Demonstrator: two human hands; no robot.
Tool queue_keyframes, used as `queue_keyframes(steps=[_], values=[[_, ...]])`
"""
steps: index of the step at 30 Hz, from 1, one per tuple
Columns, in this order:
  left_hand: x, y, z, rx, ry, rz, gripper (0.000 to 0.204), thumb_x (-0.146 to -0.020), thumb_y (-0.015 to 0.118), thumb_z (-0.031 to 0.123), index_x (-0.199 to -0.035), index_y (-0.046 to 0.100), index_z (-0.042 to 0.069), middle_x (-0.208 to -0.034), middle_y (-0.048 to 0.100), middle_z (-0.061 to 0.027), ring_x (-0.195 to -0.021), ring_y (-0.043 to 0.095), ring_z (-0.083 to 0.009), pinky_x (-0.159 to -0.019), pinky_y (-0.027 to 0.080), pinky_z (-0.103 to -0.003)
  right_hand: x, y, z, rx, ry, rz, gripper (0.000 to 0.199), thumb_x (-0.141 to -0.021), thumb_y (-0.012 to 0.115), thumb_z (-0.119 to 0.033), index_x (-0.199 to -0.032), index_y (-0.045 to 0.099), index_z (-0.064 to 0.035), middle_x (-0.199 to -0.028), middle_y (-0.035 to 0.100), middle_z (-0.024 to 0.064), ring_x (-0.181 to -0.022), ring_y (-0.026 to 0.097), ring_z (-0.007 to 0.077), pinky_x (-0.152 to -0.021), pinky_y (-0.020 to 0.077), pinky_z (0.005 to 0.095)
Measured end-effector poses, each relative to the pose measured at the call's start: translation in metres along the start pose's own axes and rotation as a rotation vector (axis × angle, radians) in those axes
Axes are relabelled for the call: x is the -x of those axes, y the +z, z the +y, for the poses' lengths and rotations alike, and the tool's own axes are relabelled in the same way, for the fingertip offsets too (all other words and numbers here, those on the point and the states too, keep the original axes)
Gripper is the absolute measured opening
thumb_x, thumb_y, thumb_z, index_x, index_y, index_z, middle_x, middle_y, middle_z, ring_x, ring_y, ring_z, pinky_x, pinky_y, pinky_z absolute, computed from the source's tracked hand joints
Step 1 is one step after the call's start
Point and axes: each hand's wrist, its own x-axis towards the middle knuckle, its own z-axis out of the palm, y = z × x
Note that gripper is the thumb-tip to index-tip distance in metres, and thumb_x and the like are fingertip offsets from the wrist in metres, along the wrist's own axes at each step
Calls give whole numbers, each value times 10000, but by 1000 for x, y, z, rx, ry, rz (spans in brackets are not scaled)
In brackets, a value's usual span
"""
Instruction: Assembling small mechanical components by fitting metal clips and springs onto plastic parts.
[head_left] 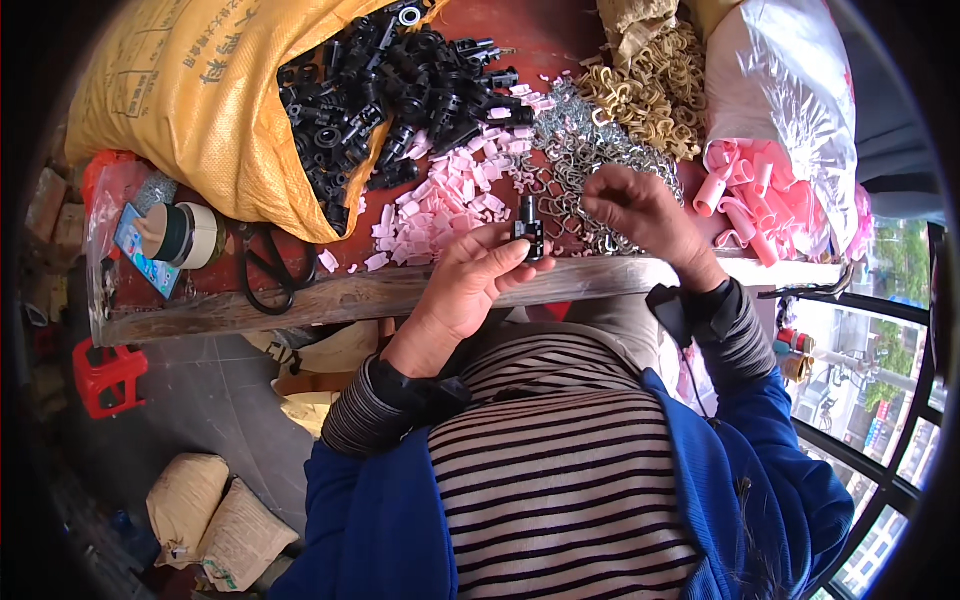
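Gripping a black plastic part (529, 232) at the frame's centre, the left hand (468, 282) pinches it between thumb and fingers. The right hand (648, 215), fingers curled, is right of centre; whether it holds anything I cannot tell. This piece seems partway done; pink clips (450, 195) and metal hooks (590, 155) remain loose in upper-centre heaps.

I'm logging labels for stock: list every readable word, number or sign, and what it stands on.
Orange sack: large dark characters, not transcribed here.
Blue packet: print too small to read.
Beige bag: dark lettering, partly hidden.
Lower-left sack: print too blurred.
Outside sign: too blurred.
Held black part: none legible.
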Motion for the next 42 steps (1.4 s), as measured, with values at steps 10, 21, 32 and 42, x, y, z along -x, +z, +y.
queue_keyframes(steps=[10,21,32,42], values=[[1,-3,-3,-21,38,75,199,-812,486,91,-975,528,-15,-916,576,-134,-794,583,-190,-649,481,-198,-61,-64,47,1322,44,199,170,-718,564,-93,-875,553,-30,-644,528,105,-562,520,205,-524,412,285],[-9,9,-13,-32,67,87,191,-803,506,98,-964,533,-1,-914,575,-122,-854,566,-193,-703,471,-223,-8,-47,32,58,52,186,158,-797,533,-200,-768,524,-46,-565,501,13,-460,425,95,-428,338,218],[-31,29,-29,-25,166,-64,194,-808,506,127,-971,522,23,-955,566,-84,-925,530,-178,-836,408,-310,28,19,28,-1187,381,82,185,-841,472,-230,-761,492,-64,-513,343,-45,-411,267,57,-400,238,188],[-33,17,-29,-141,268,19,209,-818,492,124,-1004,509,32,-964,563,-76,-915,528,-157,-808,416,-305,17,41,21,-522,213,407,119,-864,421,-169,-866,455,-55,-588,396,-38,-445,298,32,-407,243,173]])
